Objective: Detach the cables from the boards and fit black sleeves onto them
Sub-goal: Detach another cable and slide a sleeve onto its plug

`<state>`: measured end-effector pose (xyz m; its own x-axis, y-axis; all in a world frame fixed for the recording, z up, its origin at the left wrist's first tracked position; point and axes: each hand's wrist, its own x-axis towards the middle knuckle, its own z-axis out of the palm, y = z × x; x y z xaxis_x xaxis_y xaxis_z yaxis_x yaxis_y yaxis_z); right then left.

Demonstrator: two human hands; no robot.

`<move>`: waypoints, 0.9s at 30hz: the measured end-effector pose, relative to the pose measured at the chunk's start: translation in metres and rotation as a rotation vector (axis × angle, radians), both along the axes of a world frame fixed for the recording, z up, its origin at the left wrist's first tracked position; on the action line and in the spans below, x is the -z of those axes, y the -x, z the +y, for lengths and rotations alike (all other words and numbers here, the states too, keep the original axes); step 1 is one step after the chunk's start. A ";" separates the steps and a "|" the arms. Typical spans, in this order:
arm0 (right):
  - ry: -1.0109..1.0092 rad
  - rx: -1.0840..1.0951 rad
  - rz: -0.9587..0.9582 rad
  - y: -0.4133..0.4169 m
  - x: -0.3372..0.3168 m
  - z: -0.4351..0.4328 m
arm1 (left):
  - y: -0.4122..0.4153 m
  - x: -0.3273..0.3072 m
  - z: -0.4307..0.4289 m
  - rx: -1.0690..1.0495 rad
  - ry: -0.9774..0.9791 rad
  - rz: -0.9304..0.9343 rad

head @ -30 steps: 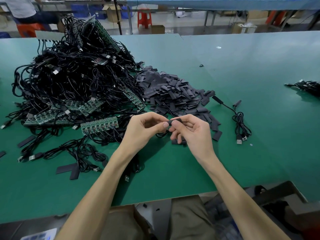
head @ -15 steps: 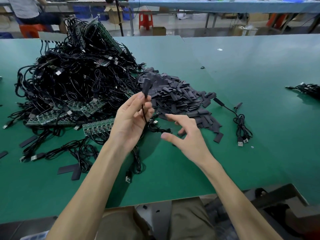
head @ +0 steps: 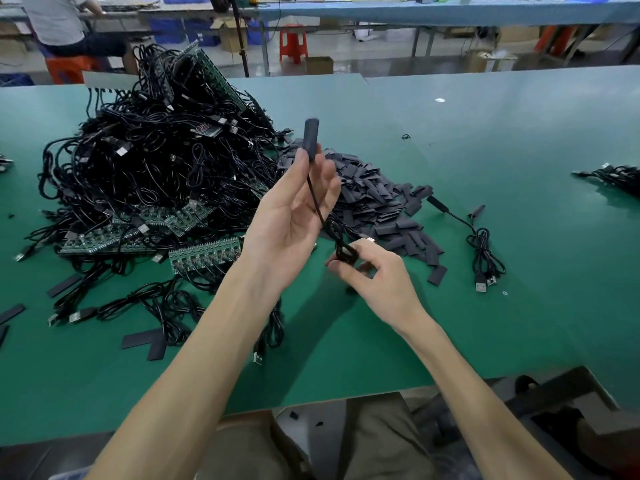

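My left hand (head: 294,216) is raised above the green table (head: 450,323) and pinches a black cable just below a black sleeve (head: 310,135) that stands upright on the cable's end. The thin cable (head: 317,209) hangs down across my palm to a coiled bundle (head: 346,252). My right hand (head: 374,275) grips that bundle with curled fingers, low over the table. A big tangle of black cables with green boards (head: 204,252) lies to the left. A heap of loose black sleeves (head: 377,199) lies behind my hands.
A sleeved cable (head: 481,244) lies coiled on the table to the right. More cables (head: 613,174) sit at the far right edge. Loose sleeves (head: 145,341) and USB plugs lie at the near left. A person (head: 62,26) sits beyond the table at the back left.
My left hand has lifted the sleeved cable end higher. My right hand, open half a second ago, has closed round the coiled part of the cable.
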<state>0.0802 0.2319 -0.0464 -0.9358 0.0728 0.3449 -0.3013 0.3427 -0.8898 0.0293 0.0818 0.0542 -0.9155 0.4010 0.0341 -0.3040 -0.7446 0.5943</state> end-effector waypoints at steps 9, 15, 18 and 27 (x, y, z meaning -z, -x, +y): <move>0.103 -0.003 -0.074 -0.005 -0.005 -0.002 | 0.005 0.040 -0.020 -0.028 0.394 0.123; 0.051 -0.031 -0.080 -0.005 -0.004 -0.001 | 0.001 0.039 -0.019 -0.035 0.538 0.206; 0.052 -0.052 -0.120 -0.004 -0.005 -0.001 | 0.004 0.031 -0.018 -0.137 0.628 0.290; -0.052 -0.075 -0.170 -0.006 -0.007 0.000 | 0.011 -0.003 0.016 -0.019 0.636 0.347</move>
<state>0.0860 0.2315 -0.0396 -0.9831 -0.0136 0.1827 -0.1745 0.3719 -0.9117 0.0182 0.0976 0.0576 -0.9012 0.4241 0.0898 -0.0093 -0.2261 0.9741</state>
